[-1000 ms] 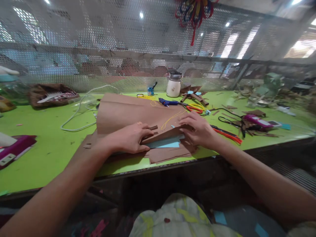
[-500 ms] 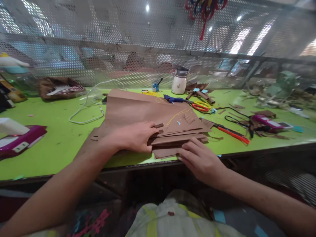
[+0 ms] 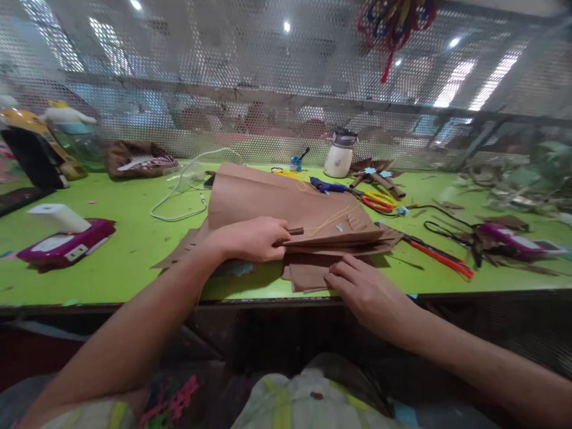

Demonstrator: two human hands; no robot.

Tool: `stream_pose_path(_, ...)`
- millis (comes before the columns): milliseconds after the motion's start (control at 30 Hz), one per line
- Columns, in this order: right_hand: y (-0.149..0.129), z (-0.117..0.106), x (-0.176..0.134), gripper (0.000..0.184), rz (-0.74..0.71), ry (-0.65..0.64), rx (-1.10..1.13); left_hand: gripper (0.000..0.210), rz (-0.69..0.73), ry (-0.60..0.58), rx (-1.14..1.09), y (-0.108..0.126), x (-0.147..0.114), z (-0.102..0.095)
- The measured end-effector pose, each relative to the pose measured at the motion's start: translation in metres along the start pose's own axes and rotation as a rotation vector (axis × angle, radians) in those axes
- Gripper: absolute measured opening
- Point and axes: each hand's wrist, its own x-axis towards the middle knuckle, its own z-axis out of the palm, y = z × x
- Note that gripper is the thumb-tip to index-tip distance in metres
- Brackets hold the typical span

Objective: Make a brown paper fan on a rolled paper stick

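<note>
A large stack of brown paper sheets lies on the green table. My left hand is closed on the stack's near edge, thumb beneath, and holds it a little raised. A small brown paper roll pokes out by its fingertips. Smaller brown paper pieces lie below the raised edge, close to the table's front. My right hand has its bent fingers on the right end of these pieces; its fingertips are partly hidden. Yellow thread and a light blue scrap rest on top of the stack.
Behind the stack are a blue glue gun, orange-and-yellow scissors and a white bottle. An orange-handled tool and a purple power strip lie right. Left are a white cable and another power strip.
My left hand has raised the stack's near edge, so more of the smaller pieces and a light blue piece underneath show. My right hand stays on the pieces. The view has swung left.
</note>
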Motion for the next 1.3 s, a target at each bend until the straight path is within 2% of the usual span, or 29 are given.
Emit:
stream_pose_path(167,0.000,-0.001,0.006,0.022,0.026,0.006,0.008,0.022,0.012,-0.043,-0.010,-0.002,0.000,-0.002)
stream_pose_path(300,-0.015,-0.003,0.020,0.018,0.034,0.045,0.046,0.021,0.006,-0.056,-0.021,-0.002,0.000,-0.003)
stream_pose_path(433,-0.025,0.003,0.031,0.014,-0.009,0.004,-0.018,0.021,-0.014,-0.057,-0.037,-0.001,0.000,-0.004)
stream_pose_path(567,-0.023,0.008,0.034,0.010,-0.008,-0.012,-0.014,0.022,-0.030,-0.071,-0.072,-0.002,-0.001,-0.005)
stream_pose_path(667,-0.023,0.006,0.036,0.018,0.008,0.001,-0.016,0.023,-0.021,-0.072,-0.077,-0.002,-0.001,-0.005)
stream_pose_path(767,-0.023,0.003,0.039,0.011,-0.039,-0.029,-0.045,0.022,-0.024,-0.075,-0.084,-0.003,0.000,-0.005)
stream_pose_path(833,-0.021,0.002,0.040,0.013,-0.041,-0.032,-0.023,0.022,-0.034,-0.077,-0.093,-0.003,0.000,-0.004)
stream_pose_path(1000,-0.007,0.006,0.033,0.027,0.023,0.086,0.175,0.022,-0.047,-0.078,-0.094,-0.003,0.000,-0.004)
stream_pose_path(1100,0.002,0.008,0.027,0.016,0.093,0.169,0.256,0.022,-0.046,-0.077,-0.091,-0.004,0.000,-0.003)
stream_pose_path(1200,0.005,0.009,0.024,0.020,0.151,0.253,0.289,0.024,-0.038,-0.077,-0.099,-0.005,0.000,-0.003)
stream_pose_path(1300,0.003,0.010,0.022,0.016,0.136,0.286,0.270,0.023,-0.044,-0.065,-0.095,-0.004,-0.001,-0.003)
